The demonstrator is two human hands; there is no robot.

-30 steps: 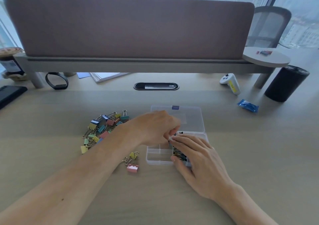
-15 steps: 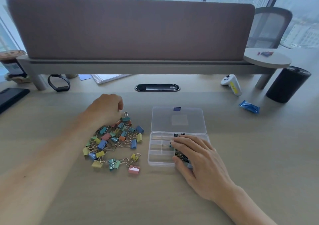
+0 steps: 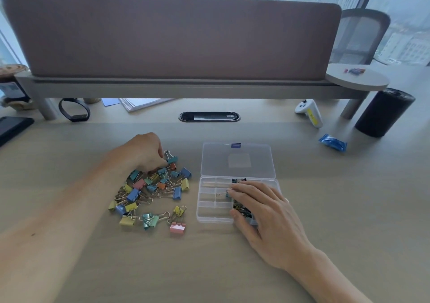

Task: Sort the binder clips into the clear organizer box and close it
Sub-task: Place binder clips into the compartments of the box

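The clear organizer box [image 3: 214,209] lies on the desk with its lid [image 3: 237,161] folded back flat behind it. My right hand [image 3: 267,214] rests flat on the box's right compartments, fingers straight, covering several clips [image 3: 240,208]. Another clip [image 3: 222,194] lies in a middle compartment, and dark ones [image 3: 238,180] sit in the far row. To the left of the box is a loose pile of coloured binder clips [image 3: 151,193]. My left hand [image 3: 145,151] is at the pile's far edge, fingertips curled down and pinching a teal clip [image 3: 171,159].
A pink clip [image 3: 178,228] lies nearest me. At the back are a cable port [image 3: 209,116], papers [image 3: 142,104] and a black wristband [image 3: 74,111]. On the right are a white controller [image 3: 310,113], a blue packet [image 3: 332,142] and a black cylinder [image 3: 384,113].
My left hand has left the box and gone left to the far edge of the clip pile. My right hand has stayed on the box.
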